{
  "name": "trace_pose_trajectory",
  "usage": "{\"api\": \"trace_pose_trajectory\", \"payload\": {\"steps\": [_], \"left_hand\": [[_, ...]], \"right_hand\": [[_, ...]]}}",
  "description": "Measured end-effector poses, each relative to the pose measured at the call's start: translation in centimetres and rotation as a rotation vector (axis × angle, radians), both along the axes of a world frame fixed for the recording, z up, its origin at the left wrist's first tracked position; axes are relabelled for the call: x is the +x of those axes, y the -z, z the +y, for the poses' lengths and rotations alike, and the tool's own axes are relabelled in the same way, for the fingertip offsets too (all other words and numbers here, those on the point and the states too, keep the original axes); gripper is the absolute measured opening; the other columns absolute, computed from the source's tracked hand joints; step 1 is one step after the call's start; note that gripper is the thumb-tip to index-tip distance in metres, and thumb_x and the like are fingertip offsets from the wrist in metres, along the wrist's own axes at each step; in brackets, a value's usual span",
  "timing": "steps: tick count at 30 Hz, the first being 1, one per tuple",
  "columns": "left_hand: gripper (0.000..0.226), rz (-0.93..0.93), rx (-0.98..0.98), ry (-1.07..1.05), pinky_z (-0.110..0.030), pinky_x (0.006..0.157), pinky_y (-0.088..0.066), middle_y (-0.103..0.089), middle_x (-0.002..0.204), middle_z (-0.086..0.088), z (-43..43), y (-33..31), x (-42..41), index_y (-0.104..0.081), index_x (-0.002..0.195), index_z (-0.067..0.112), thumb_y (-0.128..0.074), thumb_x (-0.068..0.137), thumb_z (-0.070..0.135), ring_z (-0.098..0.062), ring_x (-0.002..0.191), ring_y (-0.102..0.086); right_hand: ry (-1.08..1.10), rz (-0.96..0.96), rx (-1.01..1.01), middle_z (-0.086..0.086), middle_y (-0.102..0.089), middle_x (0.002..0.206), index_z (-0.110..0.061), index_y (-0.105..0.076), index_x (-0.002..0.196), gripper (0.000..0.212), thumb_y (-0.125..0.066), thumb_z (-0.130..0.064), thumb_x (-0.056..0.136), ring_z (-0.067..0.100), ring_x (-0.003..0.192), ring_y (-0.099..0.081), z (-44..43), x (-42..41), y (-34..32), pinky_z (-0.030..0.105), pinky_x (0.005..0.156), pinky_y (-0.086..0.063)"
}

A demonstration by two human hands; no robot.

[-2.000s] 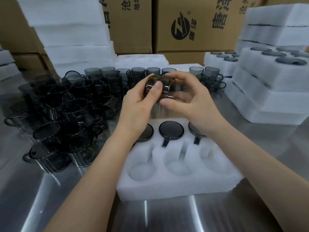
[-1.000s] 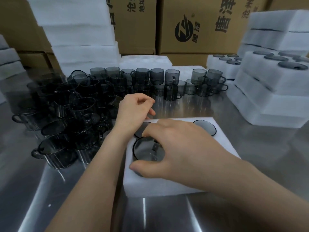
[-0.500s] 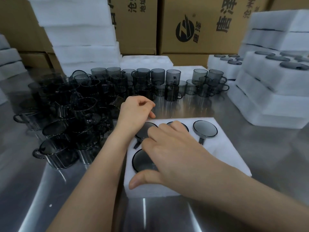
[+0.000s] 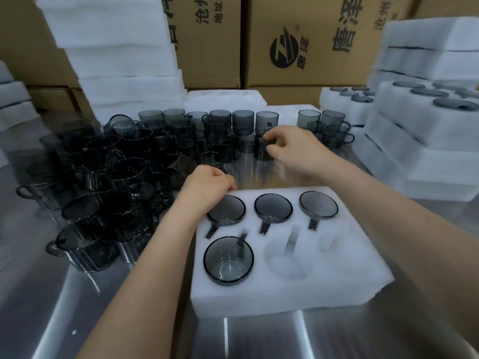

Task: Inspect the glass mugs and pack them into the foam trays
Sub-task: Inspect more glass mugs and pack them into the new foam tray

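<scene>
We are pinching a likely slick, fragile glass mug at its rim with the right hand; the left hand is resting curled, empty.

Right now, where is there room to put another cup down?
Two empty pockets in the foam tray, right of the near-left mug. Bare steel table in front of the tray and on its right. Crowded: the loose mugs on the left.

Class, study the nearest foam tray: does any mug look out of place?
Only the front-left mug differs: its handle points away from the person, while the three back-row mugs point theirs toward them. That matches the slots of the foam tray, so nothing looks wrong.
</scene>
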State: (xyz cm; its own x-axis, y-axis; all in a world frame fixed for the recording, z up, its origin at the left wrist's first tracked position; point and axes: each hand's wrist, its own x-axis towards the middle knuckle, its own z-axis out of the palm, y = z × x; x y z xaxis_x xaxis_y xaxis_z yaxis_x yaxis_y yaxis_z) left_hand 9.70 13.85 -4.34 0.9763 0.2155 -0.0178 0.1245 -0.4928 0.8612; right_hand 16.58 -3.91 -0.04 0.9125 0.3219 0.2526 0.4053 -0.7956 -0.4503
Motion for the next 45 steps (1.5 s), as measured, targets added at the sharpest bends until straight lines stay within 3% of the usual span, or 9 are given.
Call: {"api": "trace_pose_trajectory", "payload": {"steps": [9,12,21,28,31,33,36,41,45], "left_hand": [[0.019,0.001,0.049,0.014,-0.035,0.075,-0.054,-0.072,0.083,-0.010,-0.1,0.2,0.2,-0.074,0.071,0.013,-0.058,0.081,0.018,-0.028,0.088,-0.067],[0.021,-0.003,0.049,0.009,-0.031,0.071,-0.053,-0.072,0.082,-0.005,-0.2,0.3,0.3,-0.074,0.072,0.015,-0.057,0.083,0.018,-0.023,0.085,-0.067],[0.022,-0.043,0.075,0.010,-0.022,0.056,-0.041,-0.069,0.080,0.001,-0.1,0.4,0.3,-0.074,0.074,0.017,-0.055,0.085,0.019,-0.014,0.074,-0.061],[0.015,-0.229,0.100,-0.023,-0.020,0.066,-0.047,-0.071,0.081,0.005,-0.3,0.3,0.4,-0.070,0.097,0.024,-0.058,0.089,0.022,-0.013,0.082,-0.064],[0.048,-0.379,0.102,0.050,-0.023,0.078,-0.048,-0.064,0.107,0.013,-0.6,0.1,0.1,-0.053,0.133,0.029,-0.067,0.087,0.030,-0.010,0.082,-0.062],[0.072,-0.427,0.122,0.142,-0.021,0.079,-0.047,-0.051,0.127,0.013,-0.9,-0.1,-0.3,-0.039,0.145,0.032,-0.074,0.082,0.036,-0.008,0.088,-0.062],[0.089,-0.474,0.147,0.244,-0.019,0.086,-0.046,-0.038,0.133,0.011,-1.2,-0.5,-0.8,-0.032,0.150,0.029,-0.082,0.076,0.035,-0.011,0.108,-0.056],[0.098,-0.495,0.179,0.271,-0.034,0.107,-0.042,-0.034,0.138,0.007,-1.9,-1.3,-1.3,-0.033,0.150,0.020,-0.088,0.069,0.026,-0.006,0.126,-0.040],[0.097,-0.487,0.252,0.237,-0.003,0.094,-0.032,-0.037,0.136,0.007,-2.3,-1.7,-1.2,-0.035,0.147,0.020,-0.087,0.067,0.031,0.001,0.115,-0.036]], "right_hand": [[0.152,0.138,-0.041,0.022,-0.039,0.146,-0.026,-0.013,0.155,0.067,-0.047,-0.041,0.098,0.041,0.125,-0.045,1.0,9.4,0.3,0.041,0.098,-0.040],[0.193,0.107,-0.101,0.017,-0.044,0.146,-0.019,-0.029,0.150,0.057,-0.043,-0.040,0.100,0.037,0.129,-0.045,1.4,10.3,0.3,0.041,0.100,-0.041],[0.327,-0.286,-0.291,0.015,-0.063,0.104,-0.009,-0.054,0.108,0.020,-0.043,-0.024,0.099,0.033,0.085,-0.050,1.4,10.1,1.3,0.036,0.065,-0.036],[0.171,-0.191,0.174,0.002,-0.065,0.088,-0.018,-0.063,0.090,0.011,-0.058,-0.027,0.089,0.024,0.086,-0.059,-0.4,5.2,-0.1,0.033,0.075,-0.048],[0.011,-0.034,0.383,0.003,-0.070,0.075,-0.020,-0.066,0.077,0.011,-0.070,-0.028,0.084,0.013,0.070,-0.066,-1.1,0.9,-0.2,0.024,0.068,-0.052],[-0.068,0.037,0.449,0.004,-0.071,0.074,-0.023,-0.068,0.072,0.012,-0.075,-0.025,0.082,0.018,0.067,-0.067,-1.0,-1.6,0.1,0.035,0.071,-0.057],[-0.102,0.025,0.506,0.010,-0.072,0.076,-0.021,-0.072,0.073,0.009,-0.078,-0.023,0.080,0.027,0.075,-0.068,-0.5,-3.8,0.8,0.050,0.080,-0.056],[-0.180,0.056,0.546,0.012,-0.070,0.075,-0.014,-0.074,0.082,0.008,-0.076,-0.021,0.084,0.021,0.069,-0.063,-0.7,-5.0,1.1,0.052,0.079,-0.056],[-0.246,0.079,0.552,0.009,-0.069,0.070,-0.017,-0.072,0.086,0.007,-0.071,-0.024,0.089,0.019,0.064,-0.065,-1.1,-5.2,1.6,0.043,0.074,-0.058]]}}
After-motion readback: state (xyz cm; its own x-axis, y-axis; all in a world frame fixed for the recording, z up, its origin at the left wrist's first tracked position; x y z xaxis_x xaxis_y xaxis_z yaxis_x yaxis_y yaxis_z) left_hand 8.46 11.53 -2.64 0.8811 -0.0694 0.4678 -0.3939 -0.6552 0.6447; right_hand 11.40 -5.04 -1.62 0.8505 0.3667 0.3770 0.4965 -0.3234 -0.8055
